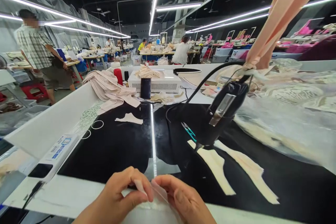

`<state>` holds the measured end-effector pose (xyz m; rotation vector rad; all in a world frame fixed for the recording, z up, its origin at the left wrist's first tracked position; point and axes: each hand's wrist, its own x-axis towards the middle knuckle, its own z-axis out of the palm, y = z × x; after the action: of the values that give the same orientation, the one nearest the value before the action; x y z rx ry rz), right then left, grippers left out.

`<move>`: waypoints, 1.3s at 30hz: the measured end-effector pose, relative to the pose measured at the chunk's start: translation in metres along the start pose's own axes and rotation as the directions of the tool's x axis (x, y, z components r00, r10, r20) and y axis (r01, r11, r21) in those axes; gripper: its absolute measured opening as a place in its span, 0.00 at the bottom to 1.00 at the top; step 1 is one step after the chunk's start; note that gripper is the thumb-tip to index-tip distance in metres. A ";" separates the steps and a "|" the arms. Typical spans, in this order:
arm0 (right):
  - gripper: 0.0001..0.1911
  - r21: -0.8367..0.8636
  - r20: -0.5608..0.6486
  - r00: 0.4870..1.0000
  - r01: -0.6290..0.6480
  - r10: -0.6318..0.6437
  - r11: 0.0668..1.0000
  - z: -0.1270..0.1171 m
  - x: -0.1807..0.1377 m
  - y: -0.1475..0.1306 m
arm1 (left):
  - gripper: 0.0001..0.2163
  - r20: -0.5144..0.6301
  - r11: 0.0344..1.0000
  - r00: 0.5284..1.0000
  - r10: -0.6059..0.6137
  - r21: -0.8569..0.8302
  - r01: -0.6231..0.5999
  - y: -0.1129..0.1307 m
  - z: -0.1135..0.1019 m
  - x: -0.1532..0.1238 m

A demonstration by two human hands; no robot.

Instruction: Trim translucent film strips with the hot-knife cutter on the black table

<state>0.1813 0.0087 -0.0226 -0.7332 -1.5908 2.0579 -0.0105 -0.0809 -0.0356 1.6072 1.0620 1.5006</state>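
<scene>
Close to the table's front edge, my left hand [128, 190] and my right hand [183, 196] pinch a thin, translucent whitish sheet [160, 191] between them. Both hands have bent fingers, and the sheet's lower part runs down out of view. Just beyond my fingertips a grey translucent cut piece [164, 168] lies flat on the black work surface [118, 147]. Farther right, two cream shaped fabric pieces [215, 168] lie beneath a hanging black tool [223, 112], whose exact kind I cannot tell. Teal-handled thread snips [189, 132] rest beside that tool.
A small pale fabric piece [130, 118], white rings [97, 124] and a pink fabric pile [110, 89] lie left. Behind stand a phone [145, 88] and a white vented box [170, 82]. Plastic-wrapped pieces [283, 119] cover the right. A person [43, 49] is at far left.
</scene>
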 end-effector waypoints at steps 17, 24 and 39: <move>0.17 -0.043 -0.293 0.953 0.059 -0.069 0.997 0.002 -0.006 -0.011 | 0.08 -0.084 0.975 0.985 -0.150 0.151 0.162 0.006 0.004 0.007; 0.13 -0.139 -0.299 0.951 0.039 -0.079 0.990 -0.006 -0.011 -0.022 | 0.06 0.004 0.683 0.983 -0.185 0.719 0.126 -0.001 0.002 0.020; 0.12 -0.186 -0.224 0.972 0.027 -0.069 0.982 -0.001 -0.001 -0.018 | 0.11 0.096 0.927 0.935 -0.342 0.198 0.319 0.012 -0.001 0.030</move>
<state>0.1831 0.0137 -0.0048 -0.9498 -1.6584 1.7380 -0.0104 -0.0593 -0.0122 1.5268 1.3491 1.0883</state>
